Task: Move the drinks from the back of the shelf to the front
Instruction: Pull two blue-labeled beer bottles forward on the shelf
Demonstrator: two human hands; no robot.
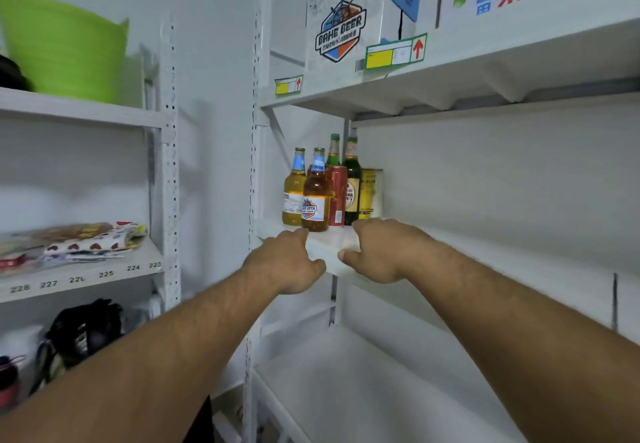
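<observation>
Glass beer bottles [313, 197] and metal cans [336, 197] clustered mid-frame on the white metal shelf [485, 252]. Left hand [287, 262] and right hand [377, 252] rest on its front edge just below, fingers loosely curled, holding nothing.

Looking out from head height, forward and slightly down along both outstretched forearms. Facing a white shelf [485, 252] obliquely, its board running away from the right foreground toward the far left corner. Sitting close enough for the left hand [287, 262] and right hand [377, 252] to be reaching the shelf's edge. Taking in a second rack [83, 276] at the left through a wide, bending lens. Working alone, sharing nothing with another view.
</observation>
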